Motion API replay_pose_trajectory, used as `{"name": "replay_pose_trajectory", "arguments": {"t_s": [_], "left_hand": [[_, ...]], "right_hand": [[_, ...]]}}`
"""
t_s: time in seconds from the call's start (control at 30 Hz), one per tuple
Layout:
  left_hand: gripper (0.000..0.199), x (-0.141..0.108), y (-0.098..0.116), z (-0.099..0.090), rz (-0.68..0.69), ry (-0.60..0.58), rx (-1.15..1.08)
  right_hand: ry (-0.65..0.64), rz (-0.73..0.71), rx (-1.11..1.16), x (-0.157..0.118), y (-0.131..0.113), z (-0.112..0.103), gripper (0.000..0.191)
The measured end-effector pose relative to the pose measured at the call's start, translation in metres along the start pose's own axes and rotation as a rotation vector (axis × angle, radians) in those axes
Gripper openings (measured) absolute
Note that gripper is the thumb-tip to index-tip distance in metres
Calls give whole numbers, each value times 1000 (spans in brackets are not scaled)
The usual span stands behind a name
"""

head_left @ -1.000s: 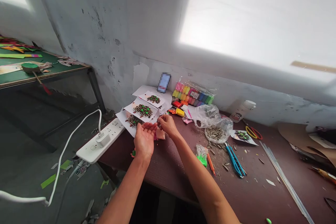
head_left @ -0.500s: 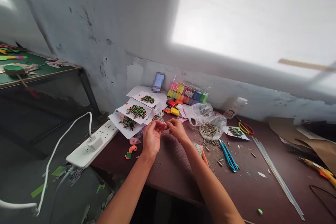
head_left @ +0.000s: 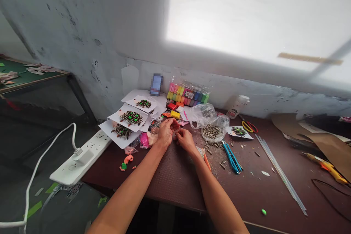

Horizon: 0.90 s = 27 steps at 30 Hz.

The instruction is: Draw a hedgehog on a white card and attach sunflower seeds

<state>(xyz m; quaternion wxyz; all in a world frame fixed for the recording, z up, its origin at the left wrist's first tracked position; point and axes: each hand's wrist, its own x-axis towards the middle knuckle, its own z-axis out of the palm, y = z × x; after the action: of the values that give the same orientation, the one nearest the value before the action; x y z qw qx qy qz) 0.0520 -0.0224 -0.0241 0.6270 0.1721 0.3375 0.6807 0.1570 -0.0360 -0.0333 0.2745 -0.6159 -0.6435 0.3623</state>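
My left hand [head_left: 166, 131] is raised over the front middle of the table, half turned, its fingers apart and loosely cupped. Close beside it, my right hand [head_left: 185, 139] has thumb and fingers pinched together; whatever is between the fingertips is too small to make out. Left of the hands lie white cards [head_left: 132, 117] bearing hedgehog-like shapes of dark striped seeds with green dots. A yellow clay block [head_left: 175, 114] sits just behind the hands. To the right, a clear plastic bag [head_left: 219, 131] holds many striped seeds, and more are spilled in front of it.
Bagged coloured clay [head_left: 189, 94] leans at the wall near a phone [head_left: 156, 84]. Rightward are a blue-handled tool [head_left: 231, 158], scissors [head_left: 249, 127], a white bottle [head_left: 238, 106], clear glue sticks [head_left: 281, 173] and a yellow glue gun [head_left: 326, 168]. A power strip [head_left: 80, 157] borders the left edge.
The view has swung slightly right, so everything appears further left. My left hand has turned from palm-up to a more sideways, curled pose; my right hand stays pinched beside it.
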Motion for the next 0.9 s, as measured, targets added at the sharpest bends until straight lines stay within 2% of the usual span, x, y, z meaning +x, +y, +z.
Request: {"name": "replay_pose_trajectory", "arguments": {"t_s": [0.2, 0.4, 0.6, 0.77, 0.9], "left_hand": [[13, 9, -13, -8, -36, -62, 134], [7, 17, -26, -16, -57, 0, 212], [11, 31, -35, -17, -33, 81, 273], [14, 36, -42, -25, 9, -26, 359], [11, 37, -44, -30, 56, -118, 465]], "right_hand": [[108, 15, -201, 2, 11, -14, 21], [223, 76, -437, 0, 17, -31, 23], [241, 97, -486, -2, 21, -34, 28], [252, -34, -450, 2, 28, -27, 34], [345, -70, -385, 14, 37, -27, 51]]}}
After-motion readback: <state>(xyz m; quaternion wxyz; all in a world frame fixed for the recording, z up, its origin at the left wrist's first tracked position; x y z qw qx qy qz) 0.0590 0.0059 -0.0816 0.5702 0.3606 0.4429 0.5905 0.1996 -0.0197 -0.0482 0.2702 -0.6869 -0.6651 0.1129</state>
